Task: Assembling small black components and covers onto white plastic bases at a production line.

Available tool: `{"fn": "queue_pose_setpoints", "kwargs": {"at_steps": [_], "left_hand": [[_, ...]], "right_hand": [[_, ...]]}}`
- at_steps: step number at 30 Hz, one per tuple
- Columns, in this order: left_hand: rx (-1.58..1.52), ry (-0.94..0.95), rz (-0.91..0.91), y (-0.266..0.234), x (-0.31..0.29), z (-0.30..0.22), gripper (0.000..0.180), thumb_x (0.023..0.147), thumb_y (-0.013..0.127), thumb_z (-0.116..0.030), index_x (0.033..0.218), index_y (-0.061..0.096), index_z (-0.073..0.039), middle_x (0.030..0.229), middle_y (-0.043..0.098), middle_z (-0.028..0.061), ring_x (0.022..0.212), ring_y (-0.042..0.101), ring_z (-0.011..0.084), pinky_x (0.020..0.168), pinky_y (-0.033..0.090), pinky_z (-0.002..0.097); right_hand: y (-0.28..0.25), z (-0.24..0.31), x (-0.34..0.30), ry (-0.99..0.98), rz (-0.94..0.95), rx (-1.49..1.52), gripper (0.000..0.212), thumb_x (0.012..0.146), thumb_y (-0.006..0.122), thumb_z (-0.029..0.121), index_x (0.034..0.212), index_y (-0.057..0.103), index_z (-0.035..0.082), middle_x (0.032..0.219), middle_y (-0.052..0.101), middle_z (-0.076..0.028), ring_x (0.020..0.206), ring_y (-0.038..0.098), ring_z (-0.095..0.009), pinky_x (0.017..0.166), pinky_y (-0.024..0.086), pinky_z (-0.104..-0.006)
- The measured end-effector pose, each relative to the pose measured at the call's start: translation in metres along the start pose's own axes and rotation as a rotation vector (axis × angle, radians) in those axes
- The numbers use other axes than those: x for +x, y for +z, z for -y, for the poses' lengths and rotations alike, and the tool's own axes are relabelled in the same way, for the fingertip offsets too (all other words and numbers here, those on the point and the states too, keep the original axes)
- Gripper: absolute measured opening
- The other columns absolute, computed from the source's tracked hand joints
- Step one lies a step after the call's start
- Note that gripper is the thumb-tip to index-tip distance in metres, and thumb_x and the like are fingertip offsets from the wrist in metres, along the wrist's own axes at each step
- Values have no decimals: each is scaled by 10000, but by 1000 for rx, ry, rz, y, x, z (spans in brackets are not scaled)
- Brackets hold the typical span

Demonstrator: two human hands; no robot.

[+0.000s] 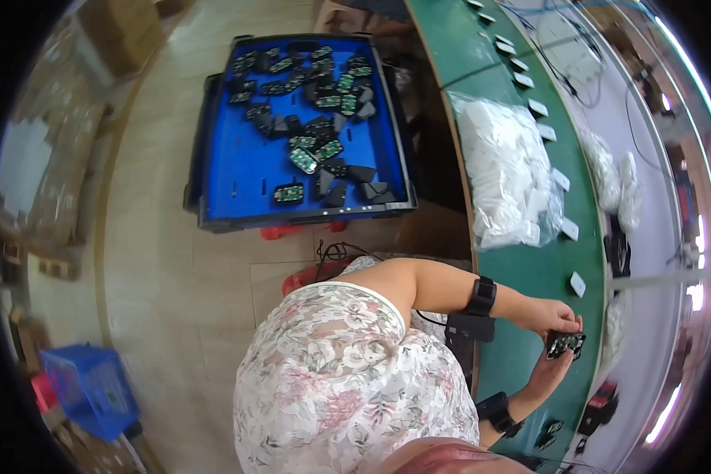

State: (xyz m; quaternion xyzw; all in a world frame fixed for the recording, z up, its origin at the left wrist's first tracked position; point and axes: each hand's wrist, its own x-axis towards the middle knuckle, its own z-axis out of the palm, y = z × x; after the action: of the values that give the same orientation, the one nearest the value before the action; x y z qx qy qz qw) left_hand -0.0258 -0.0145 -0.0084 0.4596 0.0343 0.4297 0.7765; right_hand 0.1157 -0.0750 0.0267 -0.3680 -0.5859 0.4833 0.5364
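Note:
Over the green workbench at the right, both my hands hold one small circuit board with a dark, white-marked face. My left hand, the upper one in the picture, grips the board's top edge with the thumb and fingers closed. My right hand comes from below, its fingers closed on the board's lower edge. Parts of the fingers are hidden behind the board. Nearest to my left hand on the bench lies a small white rectangular piece. Past my right wrist lie a few dark boards.
A clear plastic bag of white pieces lies on the bench, with a row of white pieces beyond it. To the left stands a blue tray with many green boards and dark housings. A blue crate sits on the floor.

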Motion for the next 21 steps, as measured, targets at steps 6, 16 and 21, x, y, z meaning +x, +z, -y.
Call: {"fn": "queue_pose_setpoints", "kwargs": {"at_steps": [6, 16, 21], "left_hand": [[-311, -244, 47, 4, 9, 62, 378, 955, 506, -406, 1023, 532, -35, 993, 591, 40, 887, 594, 127, 674, 525, 310], [1108, -137, -417, -55, 0, 41, 236, 854, 648, -247, 858, 629, -12, 831, 630, 132, 739, 613, 267, 642, 475, 343], [1803, 130, -252, -71, 30, 50, 453, 793, 692, -413, 975, 535, -29, 899, 536, 90, 820, 549, 248, 656, 455, 354]], "right_hand": [[-51, -49, -29, 23, 128, 86, 895, 830, 596, 525, 1442, 215, -7, 1507, 205, -196, 1387, 242, -309, 1120, 236, -426], [-116, -95, -50, -6, -470, 233, 567, 944, 483, 447, 1330, 380, 45, 1060, 610, -164, 860, 642, -240, 662, 522, -295], [-104, -90, -37, 59, -748, 123, 418, 990, 437, 315, 1261, 424, -3, 1077, 583, -123, 928, 621, -230, 749, 544, -351]]}}
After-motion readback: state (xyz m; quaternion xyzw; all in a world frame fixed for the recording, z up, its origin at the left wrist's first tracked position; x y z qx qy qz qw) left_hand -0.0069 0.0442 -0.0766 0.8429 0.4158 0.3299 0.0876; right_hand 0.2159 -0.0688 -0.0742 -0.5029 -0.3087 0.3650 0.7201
